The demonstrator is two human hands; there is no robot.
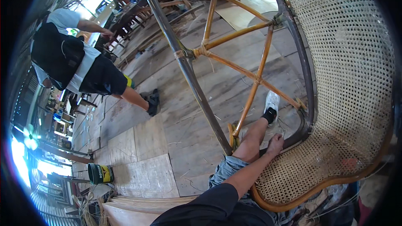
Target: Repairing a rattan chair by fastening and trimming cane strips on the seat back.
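Observation:
A chair with woven cane seat and back point(347, 58) fills the right side, tilted over, with a brown curved rim along its lower edge. My left hand point(275, 144) is closed at the dark bent pole of the chair frame point(295, 139), beside the woven panel. A thin pale strand shows by its fingertips, but what the fingers grip is too small to make out. Orange-brown rattan braces point(234, 65) cross between the dark poles, tied at their joints with pale bindings. My right hand does not show; a faint reddish patch glimmers through the cane low on the right.
My leg with a white shoe point(272, 102) extends under the frame. On the left, another person point(79, 58) stands on the plywood-covered floor point(188, 129). A dark bucket with a yellow label point(100, 173) lies lower left, near stacked curved boards point(138, 207). Wooden furniture parts fill the back.

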